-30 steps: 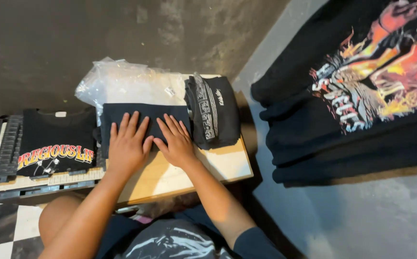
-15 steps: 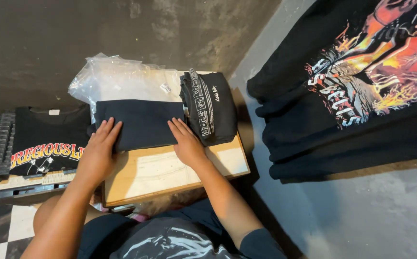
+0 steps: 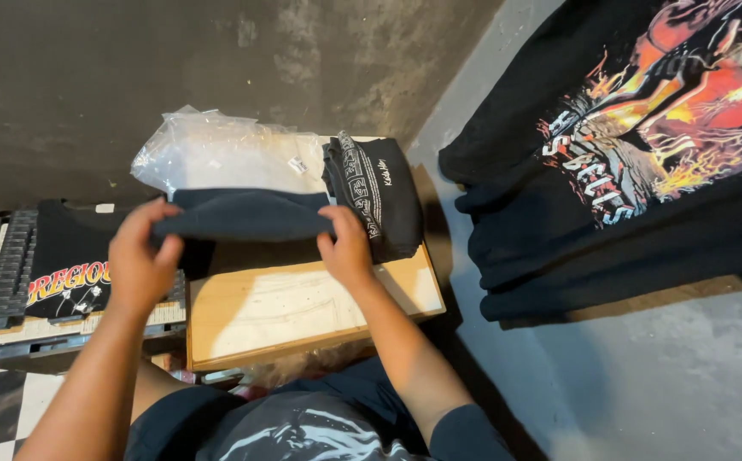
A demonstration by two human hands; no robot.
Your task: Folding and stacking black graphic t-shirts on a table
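We see the left hand (image 3: 139, 260) closed around the left end of a folded dark garment (image 3: 243, 218), fingers curled over its top edge, left of the frame's centre. The right hand (image 3: 347, 248) grips the garment's right end the same way, thumb below and fingers over the fold. Between the two hands the garment runs as a flat band, raised just above the pale wooden surface (image 3: 303, 303) in the lower middle of the frame. Just behind it lies a clear plastic bag (image 3: 217, 154), and touching the right hand's far side is a stack of folded black shirts (image 3: 384, 205). At the left edge a black shirt with a coloured print (image 3: 64, 265) lies on a slatted board (image 3: 12, 265). In the upper right, large black printed shirts (image 3: 627, 171) lie piled on the grey floor (image 3: 687, 384).
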